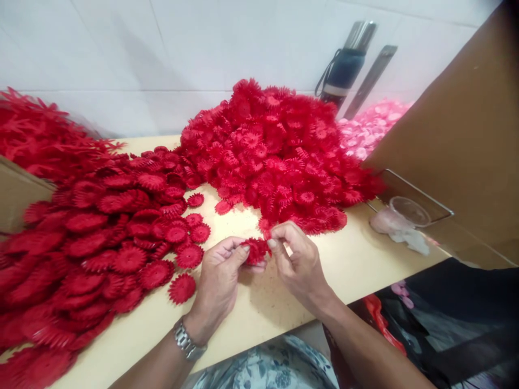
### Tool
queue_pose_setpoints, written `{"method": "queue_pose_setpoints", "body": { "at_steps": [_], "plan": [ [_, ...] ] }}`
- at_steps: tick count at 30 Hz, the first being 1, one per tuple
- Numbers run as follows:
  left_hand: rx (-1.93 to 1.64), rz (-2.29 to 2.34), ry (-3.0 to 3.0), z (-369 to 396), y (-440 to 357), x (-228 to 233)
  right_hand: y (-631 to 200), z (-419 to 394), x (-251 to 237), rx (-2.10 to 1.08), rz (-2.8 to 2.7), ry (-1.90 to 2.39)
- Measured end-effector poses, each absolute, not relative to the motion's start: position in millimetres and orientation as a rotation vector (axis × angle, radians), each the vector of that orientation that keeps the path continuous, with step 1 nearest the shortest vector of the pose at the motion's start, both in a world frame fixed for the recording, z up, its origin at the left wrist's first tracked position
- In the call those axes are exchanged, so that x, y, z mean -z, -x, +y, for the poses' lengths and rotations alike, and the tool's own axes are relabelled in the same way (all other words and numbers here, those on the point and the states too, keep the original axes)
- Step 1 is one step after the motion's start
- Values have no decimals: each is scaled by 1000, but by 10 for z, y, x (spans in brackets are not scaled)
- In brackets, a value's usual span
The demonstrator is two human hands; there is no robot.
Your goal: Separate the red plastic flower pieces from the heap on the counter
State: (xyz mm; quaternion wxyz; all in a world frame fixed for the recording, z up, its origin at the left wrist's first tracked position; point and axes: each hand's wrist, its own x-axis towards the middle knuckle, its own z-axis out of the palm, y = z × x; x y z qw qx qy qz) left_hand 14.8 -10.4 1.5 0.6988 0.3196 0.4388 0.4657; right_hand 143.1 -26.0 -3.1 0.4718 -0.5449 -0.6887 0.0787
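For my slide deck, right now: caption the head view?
Both hands, left hand and right hand, pinch one red flower piece above a table heaped with red pieces.

A red flower piece [256,250] was pinched between the left hand [219,275] and right hand [298,259] above the tabletop [357,259].
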Motion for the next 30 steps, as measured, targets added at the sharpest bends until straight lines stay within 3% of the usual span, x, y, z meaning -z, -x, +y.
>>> {"method": "queue_pose_setpoints", "body": {
  "at_steps": [7,14,19,21,26,30],
  "plan": [
    [-1061,1060,-703,-72,-78,-53,-1623,-244,5,-392,-1431,1468],
    [-980,1092,-745,-33,-88,-92,-2287,-4,-139,249,-1617,1610],
    [-985,1127,-713,-41,-88,-77,-2288,-4,-164,313,-1652,1602],
    [-970,1102,-725,-55,-107,-78,-2127,-72,-172,155,-1616,1549],
    [-957,1000,-753,-121,-176,-98,-1647,-214,-154,-608,-1741,1379],
    [-898,988,-763,-160,-164,-114,-1538,-226,-123,-762,-1802,1307]
  ]
}}
